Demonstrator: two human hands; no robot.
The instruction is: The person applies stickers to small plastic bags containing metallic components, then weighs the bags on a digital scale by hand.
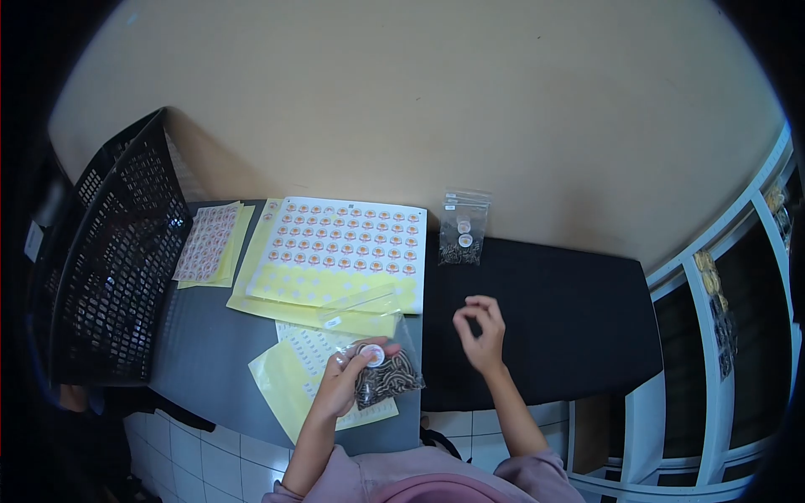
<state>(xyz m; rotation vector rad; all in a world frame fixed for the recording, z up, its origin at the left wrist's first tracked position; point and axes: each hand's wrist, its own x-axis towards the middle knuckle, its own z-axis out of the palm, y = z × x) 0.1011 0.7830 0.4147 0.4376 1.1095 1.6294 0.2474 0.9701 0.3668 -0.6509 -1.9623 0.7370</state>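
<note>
My left hand point(337, 384) grips a clear zip bag point(388, 387) above the grey tabletop. Dark, ring-like or coiled pieces fill its lower part. A round white printed sticker point(371, 355) is on the bag's front, with my thumb against it. My right hand point(483, 334) is raised over the black surface, its fingers bent in a loop toward the thumb; nothing shows between them. Under and behind the bag lie yellow backing sheets point(285, 381) and a large sheet of round stickers point(340, 237).
A black perforated basket point(122, 251) stands at the left, beside a smaller sticker sheet point(210, 243). Filled zip bags point(461, 251) with round stickers lie by the wall on the black surface point(570, 318). A white rack point(667, 402) with packed goods is at the right.
</note>
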